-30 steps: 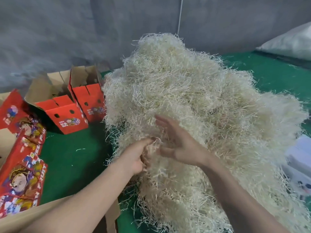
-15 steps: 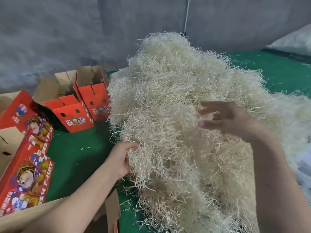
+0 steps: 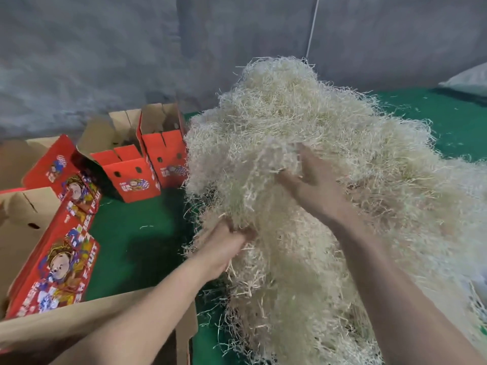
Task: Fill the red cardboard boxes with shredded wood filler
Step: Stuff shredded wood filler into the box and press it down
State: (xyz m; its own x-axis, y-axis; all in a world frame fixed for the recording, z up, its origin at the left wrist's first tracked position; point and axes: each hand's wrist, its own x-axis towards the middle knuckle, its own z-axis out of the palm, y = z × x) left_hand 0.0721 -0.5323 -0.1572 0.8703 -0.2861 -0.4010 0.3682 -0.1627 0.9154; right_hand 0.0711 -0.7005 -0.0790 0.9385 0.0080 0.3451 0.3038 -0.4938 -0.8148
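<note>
Partly, shredded wood filler (image 3: 363,138) hides left hand (image 3: 224,247) and right hand (image 3: 313,188).

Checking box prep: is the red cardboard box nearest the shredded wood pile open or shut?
Open: the red cardboard box stands upright with brown top flaps raised. Fill level: cannot tell.

This is a makeshift packing area. A bare grey wall (image 3: 105,61) backs a green mat (image 3: 137,248). Open red printed cartons (image 3: 126,177), one lettered FRUIT, crowd the mat's left edge. A big heap of shredded wood filler (image 3: 342,143) covers its middle, and a white sack (image 3: 469,80) lies at its far right corner.
</note>
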